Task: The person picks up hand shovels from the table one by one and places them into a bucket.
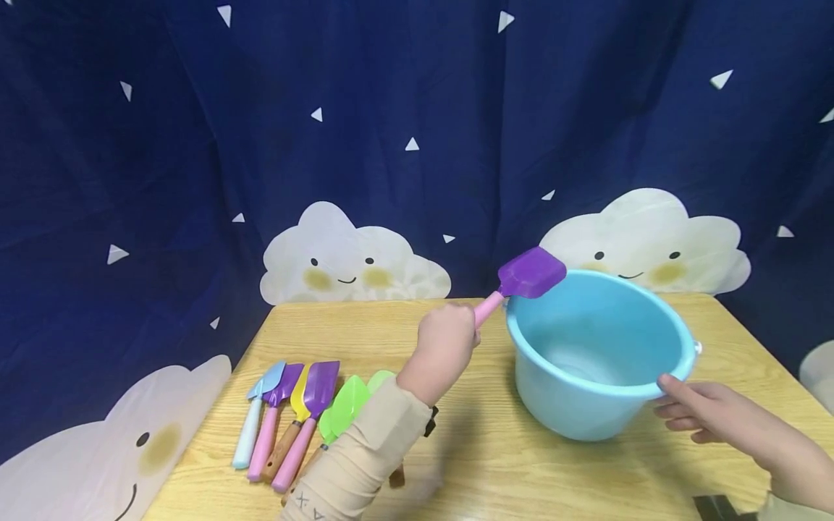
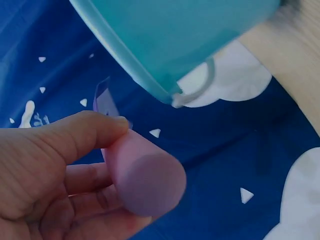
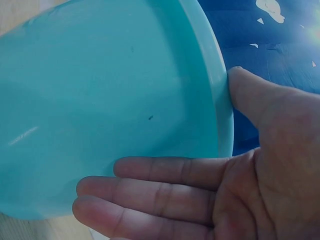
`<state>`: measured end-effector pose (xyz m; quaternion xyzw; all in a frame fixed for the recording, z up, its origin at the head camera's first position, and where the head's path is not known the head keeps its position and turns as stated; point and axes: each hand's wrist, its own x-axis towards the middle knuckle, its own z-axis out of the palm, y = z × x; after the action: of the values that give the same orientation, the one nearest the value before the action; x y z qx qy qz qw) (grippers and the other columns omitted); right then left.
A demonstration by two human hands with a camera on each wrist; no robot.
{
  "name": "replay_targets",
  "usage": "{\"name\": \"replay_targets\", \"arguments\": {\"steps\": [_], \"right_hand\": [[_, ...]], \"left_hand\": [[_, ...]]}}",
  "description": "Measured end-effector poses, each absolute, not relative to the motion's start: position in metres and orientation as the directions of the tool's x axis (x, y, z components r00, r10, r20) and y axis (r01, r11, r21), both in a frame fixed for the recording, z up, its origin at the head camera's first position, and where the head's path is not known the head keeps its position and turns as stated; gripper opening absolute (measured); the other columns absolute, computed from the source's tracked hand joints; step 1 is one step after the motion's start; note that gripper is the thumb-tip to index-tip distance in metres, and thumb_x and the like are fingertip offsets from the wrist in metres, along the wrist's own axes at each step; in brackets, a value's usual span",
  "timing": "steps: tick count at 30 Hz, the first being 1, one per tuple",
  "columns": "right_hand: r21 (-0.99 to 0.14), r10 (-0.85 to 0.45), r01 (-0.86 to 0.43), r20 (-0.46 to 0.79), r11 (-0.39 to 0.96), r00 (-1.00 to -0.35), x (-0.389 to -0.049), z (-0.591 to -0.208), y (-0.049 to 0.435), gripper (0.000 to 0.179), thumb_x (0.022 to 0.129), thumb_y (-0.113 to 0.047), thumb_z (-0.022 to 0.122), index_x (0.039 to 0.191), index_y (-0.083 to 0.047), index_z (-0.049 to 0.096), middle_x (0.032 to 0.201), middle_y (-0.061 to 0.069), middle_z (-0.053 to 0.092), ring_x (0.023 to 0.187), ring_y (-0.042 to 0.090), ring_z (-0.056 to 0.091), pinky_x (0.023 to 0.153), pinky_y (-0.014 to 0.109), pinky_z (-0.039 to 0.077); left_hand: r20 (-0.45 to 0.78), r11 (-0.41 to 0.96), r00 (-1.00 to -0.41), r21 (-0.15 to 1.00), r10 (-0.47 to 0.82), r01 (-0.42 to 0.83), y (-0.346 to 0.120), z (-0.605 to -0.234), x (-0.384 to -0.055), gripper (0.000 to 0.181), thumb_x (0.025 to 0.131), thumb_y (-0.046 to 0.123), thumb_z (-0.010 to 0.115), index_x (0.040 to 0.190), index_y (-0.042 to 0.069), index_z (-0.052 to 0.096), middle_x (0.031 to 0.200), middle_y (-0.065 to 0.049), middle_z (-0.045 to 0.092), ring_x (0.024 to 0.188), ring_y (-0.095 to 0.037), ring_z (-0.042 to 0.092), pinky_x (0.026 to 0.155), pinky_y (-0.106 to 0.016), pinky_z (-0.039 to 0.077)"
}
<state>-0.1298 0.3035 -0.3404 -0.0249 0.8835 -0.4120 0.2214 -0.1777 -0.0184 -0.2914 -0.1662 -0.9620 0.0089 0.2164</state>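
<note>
A spatula with a purple blade and a pink handle is in my left hand. The fingers and thumb grip the handle, and the blade stands beside and slightly over the left rim of a light blue bucket. My right hand is at the bucket's near right side. Its thumb touches the rim, while its fingers extend nearly straight along the outer wall. Whether they press on the wall I cannot tell. Inside the bucket only bare blue surface shows.
Left of the bucket, several utensils lie side by side: a light blue one, purple ones, a yellow one and green ones. My left sleeve partly hides them. A dark blue cloud-print curtain hangs behind the wooden table.
</note>
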Motion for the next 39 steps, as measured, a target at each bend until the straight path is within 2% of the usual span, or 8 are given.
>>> {"name": "replay_targets", "arguments": {"steps": [9, 17, 25, 30, 35, 39], "right_hand": [[-0.763, -0.247, 0.117, -0.345, 0.636, -0.906, -0.127, -0.344, 0.307, 0.067, 0.098, -0.038, 0.02, 0.111, 0.022, 0.046, 0.103, 0.029, 0.058, 0.092, 0.037, 0.058, 0.07, 0.046, 0.048], [-0.775, -0.253, 0.105, -0.326, 0.623, -0.911, -0.126, -0.344, 0.309, 0.065, 0.098, -0.036, 0.019, 0.11, 0.021, 0.049, 0.103, 0.028, 0.058, 0.093, 0.037, 0.058, 0.07, 0.043, 0.048], [-0.771, -0.232, 0.127, -0.338, 0.624, -0.912, -0.127, -0.343, 0.309, 0.067, 0.098, -0.039, 0.02, 0.11, 0.02, 0.049, 0.102, 0.028, 0.059, 0.092, 0.036, 0.059, 0.07, 0.044, 0.048], [-0.765, -0.221, 0.137, -0.346, 0.629, -0.912, -0.127, -0.342, 0.308, 0.067, 0.098, -0.04, 0.02, 0.11, 0.019, 0.05, 0.102, 0.027, 0.059, 0.092, 0.036, 0.059, 0.07, 0.044, 0.048], [-0.775, -0.233, 0.131, -0.34, 0.618, -0.911, -0.126, -0.343, 0.309, 0.066, 0.098, -0.039, 0.02, 0.11, 0.019, 0.05, 0.102, 0.027, 0.059, 0.092, 0.036, 0.059, 0.07, 0.044, 0.048], [-0.789, -0.248, 0.125, -0.333, 0.601, -0.91, -0.126, -0.344, 0.308, 0.064, 0.098, -0.037, 0.022, 0.109, 0.019, 0.051, 0.102, 0.026, 0.059, 0.092, 0.036, 0.059, 0.07, 0.043, 0.048]], "left_hand": [[0.355, 0.933, -0.865, -0.185, 0.355, 0.308, 0.012, -0.282, -0.169, 0.004, 0.076, 0.017, 0.068, 0.073, 0.018, 0.066, 0.061, 0.005, 0.057, 0.054, -0.01, 0.057, 0.037, -0.022, 0.038], [0.283, 0.922, -0.888, -0.252, 0.362, 0.295, 0.043, -0.277, -0.165, 0.008, 0.082, 0.018, 0.062, 0.081, 0.024, 0.068, 0.067, 0.007, 0.057, 0.057, -0.006, 0.053, 0.039, -0.022, 0.038], [0.211, 0.906, -0.912, -0.321, 0.352, 0.276, 0.068, -0.276, -0.159, 0.012, 0.082, 0.021, 0.062, 0.078, 0.03, 0.068, 0.061, 0.008, 0.052, 0.059, -0.005, 0.045, 0.04, -0.022, 0.034], [0.128, 0.904, -0.935, -0.327, 0.332, 0.276, 0.08, -0.274, -0.159, 0.011, 0.083, 0.024, 0.061, 0.083, 0.033, 0.067, 0.065, 0.008, 0.052, 0.063, -0.006, 0.045, 0.041, -0.022, 0.034], [0.008, 0.897, -0.95, -0.332, 0.313, 0.292, 0.091, -0.273, -0.164, 0.008, 0.085, 0.035, 0.059, 0.089, 0.033, 0.065, 0.069, 0.008, 0.053, 0.067, -0.007, 0.043, 0.044, -0.021, 0.034], [-0.066, 0.902, -0.961, -0.331, 0.269, 0.276, 0.101, -0.275, -0.17, 0.027, 0.079, 0.054, 0.056, 0.092, 0.032, 0.064, 0.072, 0.008, 0.053, 0.07, -0.009, 0.045, 0.045, -0.023, 0.036]]}}
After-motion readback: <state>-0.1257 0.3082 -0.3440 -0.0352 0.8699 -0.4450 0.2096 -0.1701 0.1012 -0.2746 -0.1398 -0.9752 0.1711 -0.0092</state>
